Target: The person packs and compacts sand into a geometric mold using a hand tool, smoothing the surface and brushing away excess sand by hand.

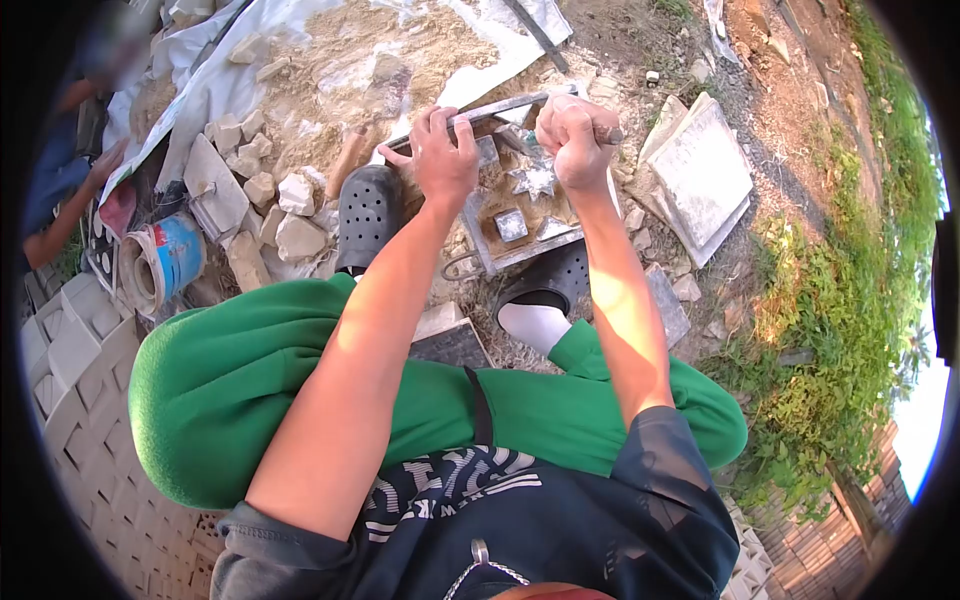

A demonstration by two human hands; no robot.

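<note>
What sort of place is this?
Probably an outdoor masonry work yard: patterned blocks stand stacked, sandy material is spread out, and a dusty frame holds a star-shaped piece.

From my remote seat I see brown earthen ground (765, 100) carrying rough beige stone chunks (299, 238), stacked square whitish slabs (705, 170), a crumpled white sheet (268, 22) and a shallow grey rectangular frame (540, 252)

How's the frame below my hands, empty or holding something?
Holding something: inside the frame, a star-shaped piece and a small square piece are visible. Your right hand hides part of its far side.
</note>
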